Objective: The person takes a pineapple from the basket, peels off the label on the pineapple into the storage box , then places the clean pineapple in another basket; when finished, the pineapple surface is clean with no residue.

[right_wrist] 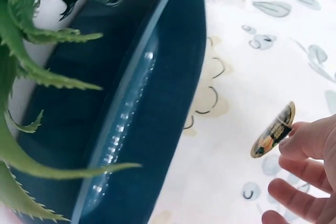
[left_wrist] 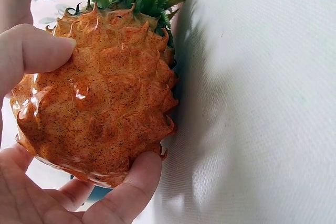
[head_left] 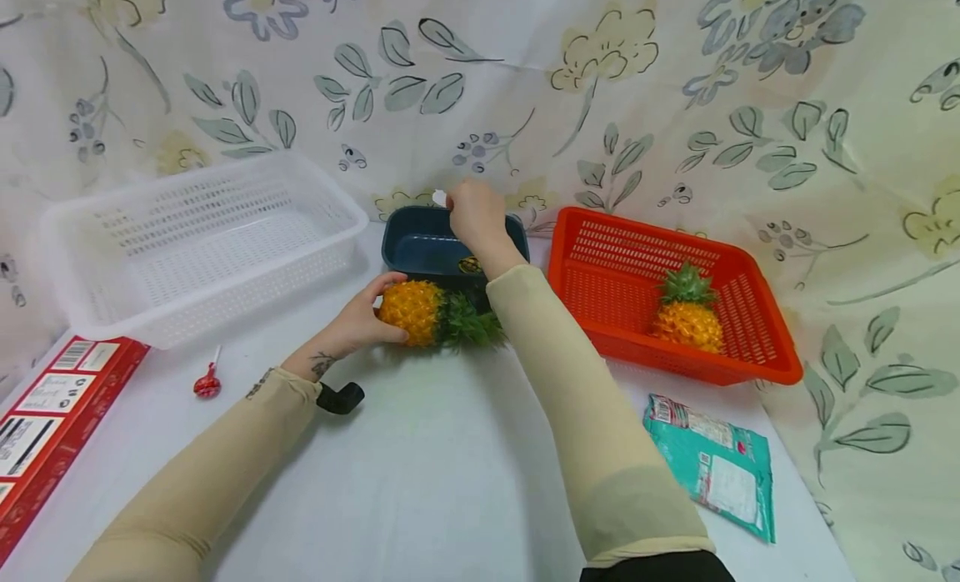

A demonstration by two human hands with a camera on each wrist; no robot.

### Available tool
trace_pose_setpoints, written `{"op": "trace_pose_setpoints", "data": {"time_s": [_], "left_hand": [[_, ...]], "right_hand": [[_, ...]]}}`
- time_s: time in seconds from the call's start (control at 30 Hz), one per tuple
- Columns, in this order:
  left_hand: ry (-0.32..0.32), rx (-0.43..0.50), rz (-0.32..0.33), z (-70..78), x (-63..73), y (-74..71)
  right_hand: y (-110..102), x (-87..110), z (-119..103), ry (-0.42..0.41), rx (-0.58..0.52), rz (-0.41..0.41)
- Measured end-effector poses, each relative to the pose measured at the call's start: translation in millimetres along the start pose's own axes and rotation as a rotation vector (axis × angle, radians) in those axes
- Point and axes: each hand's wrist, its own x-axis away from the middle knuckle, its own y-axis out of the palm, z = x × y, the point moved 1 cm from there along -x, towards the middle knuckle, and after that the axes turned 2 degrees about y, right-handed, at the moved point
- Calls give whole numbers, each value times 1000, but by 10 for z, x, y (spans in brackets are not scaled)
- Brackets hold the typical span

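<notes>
My left hand (head_left: 367, 319) grips the base of a pineapple (head_left: 411, 312) lying on its side, its leafy crown (head_left: 465, 322) pointing right. In the left wrist view, thumb and fingers (left_wrist: 137, 184) wrap around the orange, bumpy fruit (left_wrist: 100, 93). Above and behind a dark blue tray (head_left: 416, 232), my right hand (head_left: 477, 215) pinches a small oval label (right_wrist: 273, 131) between thumb and forefinger. Its other fingers are loosely bent. Inside the tray lies another black-and-yellow label (head_left: 469, 265), partly covered by the right wrist.
A white basket (head_left: 202, 303) stands at left, a red basket (head_left: 600, 340) at right with another pineapple (head_left: 688, 319) inside. A lollipop (head_left: 207, 383), a red box (head_left: 71, 415) and a teal packet (head_left: 716, 465) lie nearer. Patterned cloth (head_left: 517, 82) hangs behind.
</notes>
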Motion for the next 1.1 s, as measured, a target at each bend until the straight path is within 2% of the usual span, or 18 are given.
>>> {"op": "trace_pose_setpoints", "data": {"time_s": [0.17, 0.53, 0.6, 0.73, 0.9, 1.1], "left_hand": [[0, 4, -6, -4, -10, 13], [-1, -16, -11, -7, -23, 34], [0, -17, -10, -11, -25, 36], [0, -8, -11, -7, -19, 32], [-3, -5, -15, -1, -10, 19], [6, -9, -23, -1, 8, -13]], "right_hand": [[42, 6, 19, -10, 36, 32], [73, 17, 14, 0, 29, -10], [71, 26, -2, 5, 7, -12], [31, 92, -59, 15, -107, -27], [-29, 248, -150, 46, -266, -122], [-73, 558, -247, 18, -339, -279]]}}
